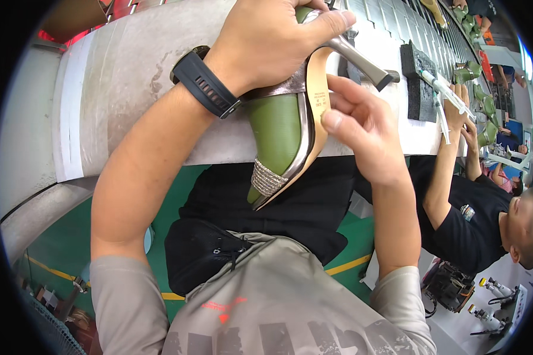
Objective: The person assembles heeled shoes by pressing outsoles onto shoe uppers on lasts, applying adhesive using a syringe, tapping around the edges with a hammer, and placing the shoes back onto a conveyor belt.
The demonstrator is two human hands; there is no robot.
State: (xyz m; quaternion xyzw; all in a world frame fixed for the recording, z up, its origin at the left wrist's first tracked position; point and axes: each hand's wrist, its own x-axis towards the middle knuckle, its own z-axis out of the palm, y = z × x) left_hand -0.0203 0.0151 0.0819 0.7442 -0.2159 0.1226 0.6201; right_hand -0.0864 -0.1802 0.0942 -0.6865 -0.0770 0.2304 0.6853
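A high-heeled sandal (307, 118) is held toe down over the near edge of the bench. It has metallic straps, a sparkling band at the toe and a tan sole, and a green shoe last (273, 127) fills it. My left hand (272, 41) wraps round the back of the shoe at the top, its thumb lying near the base of the slim metallic heel (361, 62). On the sole side, my right hand (364, 121) has its fingers curled, with the thumb and fingertips against the sole's edge. Part of the left fingers is hidden behind the shoe.
Right of me, a co-worker (471, 225) has both hands by syringes (447, 94) next to a black block (419, 83). A pale bench (118, 89) spans the front, with a roller conveyor (397, 23) beyond. More green lasts (485, 103) stand along the line.
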